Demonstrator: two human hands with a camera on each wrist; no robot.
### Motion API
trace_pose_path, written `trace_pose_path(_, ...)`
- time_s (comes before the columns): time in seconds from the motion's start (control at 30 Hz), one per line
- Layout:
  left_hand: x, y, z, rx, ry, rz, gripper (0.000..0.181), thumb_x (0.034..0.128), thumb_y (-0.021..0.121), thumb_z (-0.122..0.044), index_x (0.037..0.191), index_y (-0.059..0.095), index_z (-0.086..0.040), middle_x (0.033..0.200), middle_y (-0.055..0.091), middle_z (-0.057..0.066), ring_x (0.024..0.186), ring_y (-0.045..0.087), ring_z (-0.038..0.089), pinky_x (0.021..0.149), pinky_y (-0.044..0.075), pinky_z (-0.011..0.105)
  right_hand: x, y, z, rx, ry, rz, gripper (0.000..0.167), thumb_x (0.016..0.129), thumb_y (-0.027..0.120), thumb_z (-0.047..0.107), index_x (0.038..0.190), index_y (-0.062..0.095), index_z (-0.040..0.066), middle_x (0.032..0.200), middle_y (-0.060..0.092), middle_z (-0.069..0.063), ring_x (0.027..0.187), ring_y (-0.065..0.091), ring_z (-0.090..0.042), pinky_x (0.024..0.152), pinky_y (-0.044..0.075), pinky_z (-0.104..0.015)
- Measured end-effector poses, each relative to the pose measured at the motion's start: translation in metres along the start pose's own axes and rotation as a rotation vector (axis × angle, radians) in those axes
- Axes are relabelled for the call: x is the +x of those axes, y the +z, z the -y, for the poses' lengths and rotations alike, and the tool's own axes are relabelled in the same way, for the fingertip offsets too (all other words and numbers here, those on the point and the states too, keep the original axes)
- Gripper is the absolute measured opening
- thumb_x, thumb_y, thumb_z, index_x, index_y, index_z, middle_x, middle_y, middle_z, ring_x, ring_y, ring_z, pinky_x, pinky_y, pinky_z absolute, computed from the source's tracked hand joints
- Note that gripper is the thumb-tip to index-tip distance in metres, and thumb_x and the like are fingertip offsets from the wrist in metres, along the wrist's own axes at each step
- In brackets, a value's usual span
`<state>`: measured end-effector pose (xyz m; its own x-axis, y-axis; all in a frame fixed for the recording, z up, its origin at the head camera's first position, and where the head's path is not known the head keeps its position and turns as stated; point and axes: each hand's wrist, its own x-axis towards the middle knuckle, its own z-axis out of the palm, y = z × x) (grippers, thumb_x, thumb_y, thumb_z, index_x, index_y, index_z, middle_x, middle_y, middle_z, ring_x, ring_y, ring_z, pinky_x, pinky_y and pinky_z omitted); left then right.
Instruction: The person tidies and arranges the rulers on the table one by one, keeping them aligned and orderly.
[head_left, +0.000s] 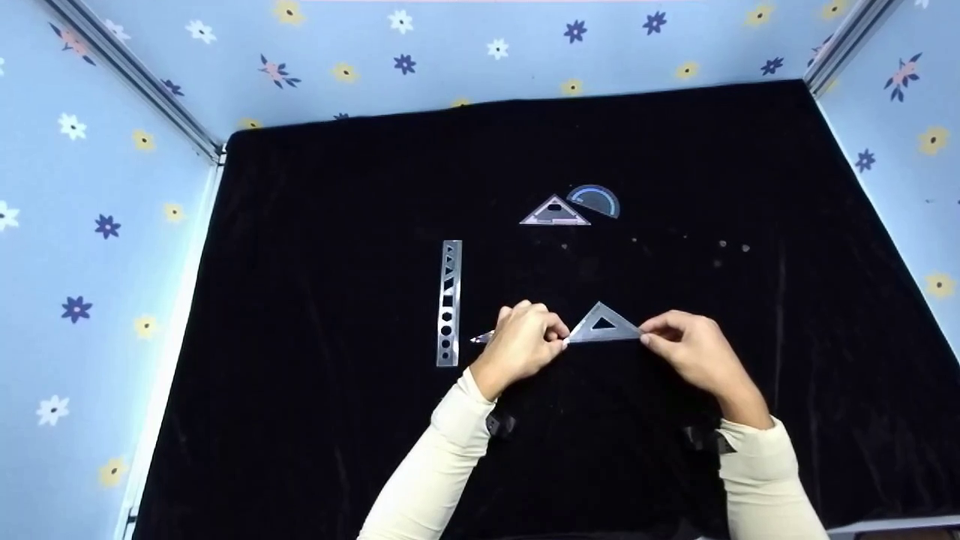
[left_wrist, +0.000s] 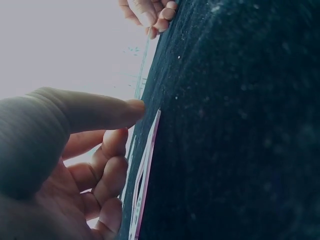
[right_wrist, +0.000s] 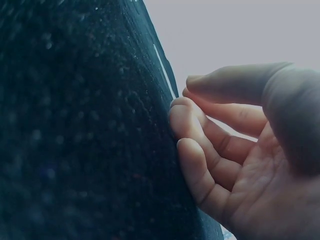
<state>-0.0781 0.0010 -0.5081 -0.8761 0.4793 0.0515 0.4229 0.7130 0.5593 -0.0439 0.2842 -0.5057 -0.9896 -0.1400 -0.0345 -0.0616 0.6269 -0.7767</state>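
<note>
A clear set square [head_left: 581, 334] with a triangular cut-out spans the gap between my two hands, its peak pointing away from me. My left hand [head_left: 523, 339] pinches its left corner between thumb and forefinger. At the right corner, my right hand [head_left: 694, 349] pinches it the same way, the other fingers curled below in the right wrist view. Partly hidden under the left hand lies a thin pink-edged clear piece [left_wrist: 146, 175]; its pointed tip pokes out to the left in the head view. Its full shape is hidden.
Left of my hands a clear ruler [head_left: 442, 330] with cut-out shapes lies lengthwise on the black cloth [head_left: 315, 390]. Farther back, another set square [head_left: 534, 218] lies beside a protractor [head_left: 604, 201]. Flowered panels [head_left: 450, 45] border the back and sides.
</note>
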Motion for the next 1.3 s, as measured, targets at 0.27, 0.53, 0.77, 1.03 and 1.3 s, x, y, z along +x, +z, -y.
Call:
trace_pose_path(0.27,-0.0016,0.0008,0.0002,0.022,-0.007,0.031,0.006,0.0812,0.078,-0.024,0.087,0.078,-0.025,0.075,0.054,-0.013,0.082,0.051,0.011,0.079,0.036,0.034,-0.0001,0.0026,-0.0003,-0.004,-0.021,-0.003,0.010,0.086,0.078,0.008,0.095,0.078,0.014,0.090,0.071,0.004,0.078,0.064,-0.013,0.071,0.049,-0.018)
trace_pose_path(0.53,-0.0017,-0.0013,0.0030,0.025,-0.002,0.032,0.007,0.0800,0.078,-0.023,0.086,0.079,-0.025,0.075,0.053,-0.014,0.083,0.051,0.012,0.078,0.036,0.035,0.0020,0.0050,-0.0006,-0.013,-0.026,-0.001,0.010,0.085,0.078,0.008,0.094,0.079,0.013,0.090,0.071,0.005,0.077,0.064,-0.013,0.070,0.049,-0.019)
trace_pose_path(0.77,-0.0027,-0.0017,0.0030,0.036,-0.001,0.030,0.007,0.0801,0.079,-0.023,0.087,0.079,-0.026,0.075,0.054,-0.013,0.083,0.051,0.011,0.079,0.036,0.035,0.0021,0.0063,-0.0018,-0.024,-0.033,-0.001,0.012,0.085,0.078,0.008,0.094,0.079,0.016,0.090,0.070,0.008,0.077,0.063,-0.013,0.071,0.050,-0.023)
trace_pose_path(1.03,-0.0026,0.0003,0.0029,0.046,0.003,0.009,0.006,0.0790,0.079,-0.024,0.084,0.079,-0.026,0.074,0.054,-0.014,0.082,0.052,0.010,0.078,0.037,0.035,0.0028,0.0053,-0.0016,-0.011,-0.025,0.008,0.011,0.085,0.078,0.008,0.093,0.079,0.015,0.088,0.069,0.008,0.077,0.064,-0.011,0.071,0.051,-0.023)
trace_pose_path(1.3,-0.0038,0.0039,0.0009,0.045,0.016,-0.015,0.006,0.0782,0.079,-0.024,0.083,0.078,-0.026,0.073,0.052,-0.015,0.080,0.050,0.010,0.079,0.036,0.035,0.0003,0.0034,-0.0028,-0.018,-0.035,-0.003,0.012,0.084,0.078,0.007,0.093,0.079,0.016,0.086,0.068,0.010,0.075,0.063,-0.010,0.070,0.051,-0.024)
